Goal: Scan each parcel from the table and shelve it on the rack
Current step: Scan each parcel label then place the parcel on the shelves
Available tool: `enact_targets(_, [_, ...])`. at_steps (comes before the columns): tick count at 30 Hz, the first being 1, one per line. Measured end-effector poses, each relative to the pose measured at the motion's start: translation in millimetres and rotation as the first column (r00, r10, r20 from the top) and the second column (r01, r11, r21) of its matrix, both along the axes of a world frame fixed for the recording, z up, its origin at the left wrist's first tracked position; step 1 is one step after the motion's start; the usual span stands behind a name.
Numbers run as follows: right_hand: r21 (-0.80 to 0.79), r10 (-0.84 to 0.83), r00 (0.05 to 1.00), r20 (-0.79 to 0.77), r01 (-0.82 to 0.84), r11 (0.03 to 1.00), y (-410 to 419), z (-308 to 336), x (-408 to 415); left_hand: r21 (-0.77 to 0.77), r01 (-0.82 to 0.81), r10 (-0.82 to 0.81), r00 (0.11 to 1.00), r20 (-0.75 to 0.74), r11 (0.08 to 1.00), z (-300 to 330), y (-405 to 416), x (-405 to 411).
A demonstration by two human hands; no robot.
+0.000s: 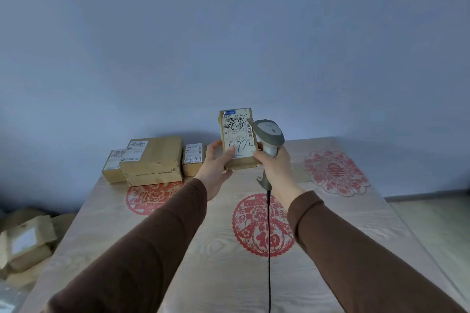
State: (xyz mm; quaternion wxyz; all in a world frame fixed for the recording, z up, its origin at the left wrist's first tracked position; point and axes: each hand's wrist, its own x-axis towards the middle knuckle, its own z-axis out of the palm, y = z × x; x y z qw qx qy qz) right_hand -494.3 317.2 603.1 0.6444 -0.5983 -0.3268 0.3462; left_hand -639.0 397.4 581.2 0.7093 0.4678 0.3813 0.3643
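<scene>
My left hand (214,166) holds a small brown cardboard parcel (237,134) upright above the table, thumb on its white label with handwriting. My right hand (276,168) grips the handle of a grey barcode scanner (269,133), whose head sits right beside the parcel's right edge; its fingertips also touch the parcel's lower right corner. The scanner's black cable (268,249) hangs down toward me. Three more labelled parcels stand at the table's far left: a small one (113,166), a larger crumpled one (152,160) and a small one (192,159). The rack is out of sight.
The light wooden table (203,262) carries red paper-cut decorations (262,226) and stands against a blue-grey wall. On the floor to the left lie more cardboard boxes (25,241). Pale floor shows to the right of the table.
</scene>
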Motion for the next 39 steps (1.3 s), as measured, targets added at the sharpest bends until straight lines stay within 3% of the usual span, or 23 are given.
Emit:
enact_targets(6, [0.057,-0.039,0.965,0.259,0.025,0.998,-69.0,72.6,-14.0,0.228,-0.030,0.041,0.998,-0.044,0.973,56.6,-44.3,-6.3])
enact_targets(11, [0.079,-0.062,0.910,0.411,0.032,0.996,-111.0,116.0,-19.4,0.254,-0.053,0.047,0.998,0.030,0.966,83.3,-62.2,-0.6])
enact_targets(20, [0.096,-0.072,0.913,0.400,0.037,0.995,-153.3,150.7,-10.3,0.314,-0.065,0.040,0.996,0.086,0.947,105.9,-96.1,23.2])
enact_targets(39, [0.124,0.036,0.936,0.351,-0.084,0.989,-211.9,162.7,34.5,0.383,-0.111,0.109,0.994,0.027,0.917,115.6,-168.9,62.1])
